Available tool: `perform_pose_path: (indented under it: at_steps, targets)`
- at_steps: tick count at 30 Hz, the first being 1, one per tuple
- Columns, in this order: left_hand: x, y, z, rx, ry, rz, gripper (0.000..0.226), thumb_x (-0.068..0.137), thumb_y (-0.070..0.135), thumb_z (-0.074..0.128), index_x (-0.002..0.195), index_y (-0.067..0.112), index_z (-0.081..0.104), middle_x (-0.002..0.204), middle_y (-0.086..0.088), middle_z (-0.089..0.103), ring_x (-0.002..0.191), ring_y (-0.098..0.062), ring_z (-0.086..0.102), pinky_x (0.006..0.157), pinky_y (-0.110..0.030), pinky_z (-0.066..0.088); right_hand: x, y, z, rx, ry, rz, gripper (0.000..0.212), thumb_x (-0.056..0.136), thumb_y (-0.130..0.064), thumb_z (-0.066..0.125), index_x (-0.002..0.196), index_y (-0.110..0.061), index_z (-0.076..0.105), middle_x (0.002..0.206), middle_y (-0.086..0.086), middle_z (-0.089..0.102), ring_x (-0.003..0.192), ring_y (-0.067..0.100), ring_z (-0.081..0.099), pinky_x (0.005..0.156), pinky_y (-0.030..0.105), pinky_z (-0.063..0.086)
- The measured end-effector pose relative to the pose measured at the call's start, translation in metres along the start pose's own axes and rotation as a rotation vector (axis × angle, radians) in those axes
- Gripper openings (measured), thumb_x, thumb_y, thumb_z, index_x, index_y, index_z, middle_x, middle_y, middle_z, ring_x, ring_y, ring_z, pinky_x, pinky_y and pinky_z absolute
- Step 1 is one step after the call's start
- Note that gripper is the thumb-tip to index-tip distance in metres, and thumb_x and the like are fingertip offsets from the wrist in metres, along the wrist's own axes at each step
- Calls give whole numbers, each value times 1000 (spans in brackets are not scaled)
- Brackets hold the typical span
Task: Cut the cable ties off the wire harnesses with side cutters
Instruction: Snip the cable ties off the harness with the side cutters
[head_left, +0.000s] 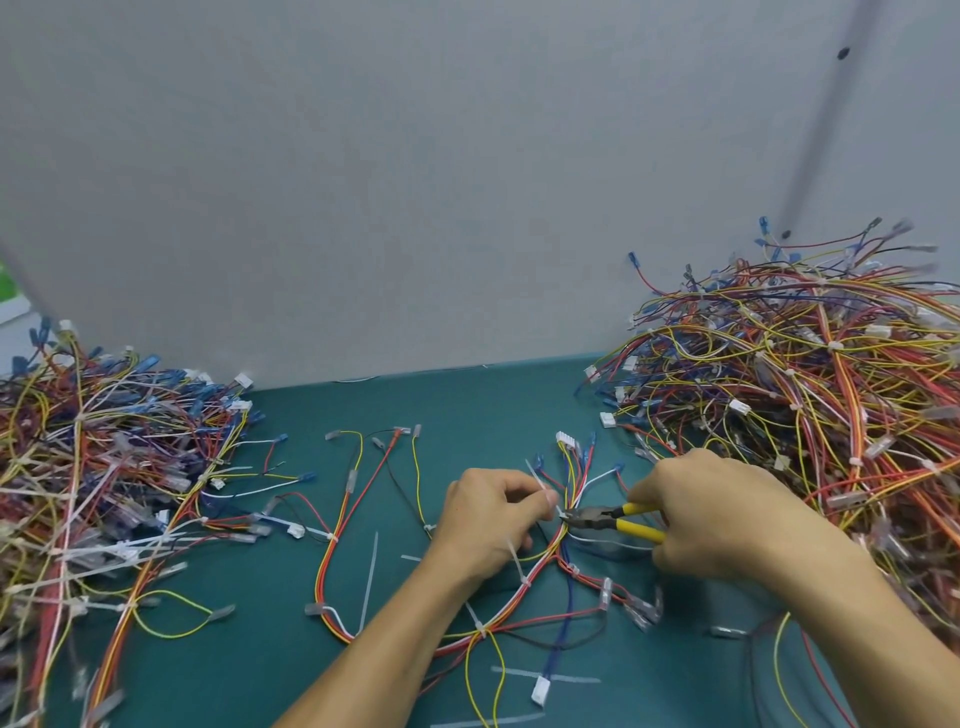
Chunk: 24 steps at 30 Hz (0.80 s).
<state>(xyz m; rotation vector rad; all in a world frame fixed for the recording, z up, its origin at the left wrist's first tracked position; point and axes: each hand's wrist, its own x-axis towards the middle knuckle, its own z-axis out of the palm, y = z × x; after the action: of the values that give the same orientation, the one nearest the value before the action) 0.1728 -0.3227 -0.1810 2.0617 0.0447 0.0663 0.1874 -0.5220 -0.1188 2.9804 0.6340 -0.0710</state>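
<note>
Yellow-handled side cutters (613, 521) are gripped in the right hand (717, 519), tips set at a white cable tie (562, 515) on the multicoloured wire harness (563, 540). That harness is pinched by the left hand (493, 514). Tangled harness heaps (810, 384) are piled either side of it on the green mat (467, 405).

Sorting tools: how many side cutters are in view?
1: the yellow-handled side cutters in the right hand, tips at the harness held by the left hand. Piles may hide more.
</note>
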Motion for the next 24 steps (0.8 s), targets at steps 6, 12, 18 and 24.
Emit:
perform_pose_path:
  at_steps: [6,12,18,24]
  targets:
    - [0,0,0,-6,-2,1,17,78,34,67,66,22,70,70,-8,70,44,-8,57,55,-19,42,0,1,2,2,32,-1,37,74,-37,60,112,-34,60,88,-4,52,92,26,59,63,27,37]
    - [1,-1,0,6,-1,1,17,82,29,68,68,21,71,71,-8,71,44,-7,56,54,-17,42,0,-1,2,-29,70,-12,37,76,-38,61,113,-37,61,87,-3,51,93,27,59,65,28,41]
    - [0,-1,1,-1,-2,-4,17,82,28,68,67,20,71,71,-7,71,44,-8,55,53,-18,42,0,-3,4,-79,108,-10,42,78,-38,62,120,-42,59,99,0,56,99,27,60,67,28,38]
    - [2,-1,2,-1,3,-9,18,82,28,68,66,20,71,69,-4,70,44,-7,55,52,-16,41,0,-4,4,-125,150,-15,41,79,-38,60,120,-42,58,103,0,58,100,27,59,66,27,35]
